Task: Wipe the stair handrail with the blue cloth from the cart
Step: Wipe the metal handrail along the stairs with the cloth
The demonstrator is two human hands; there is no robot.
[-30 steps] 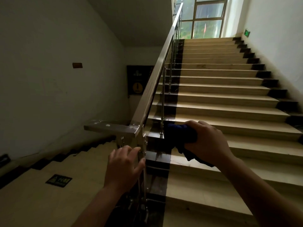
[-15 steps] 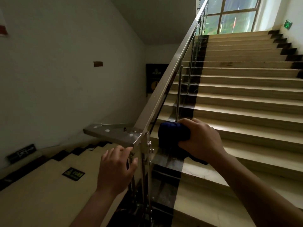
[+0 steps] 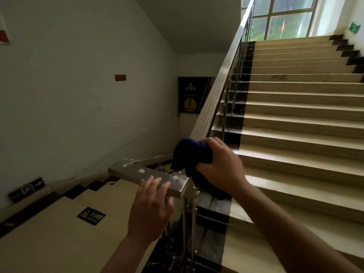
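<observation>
A dark poster (image 3: 194, 94) with a yellow circle hangs on the far wall under the upper flight. Beige steps (image 3: 299, 123) climb to a window (image 3: 283, 18); a green exit sign (image 3: 354, 27) glows beside it. A floor sticker (image 3: 91, 216) lies on the lower stairs.

I see the right hand (image 3: 220, 166) bunching the blue cloth (image 3: 192, 154) against the handrail (image 3: 220, 89) where its sloping run meets the flat corner piece (white specks dot that metal). The left hand (image 3: 150, 205) has its fingers spread at the corner's near edge.
</observation>
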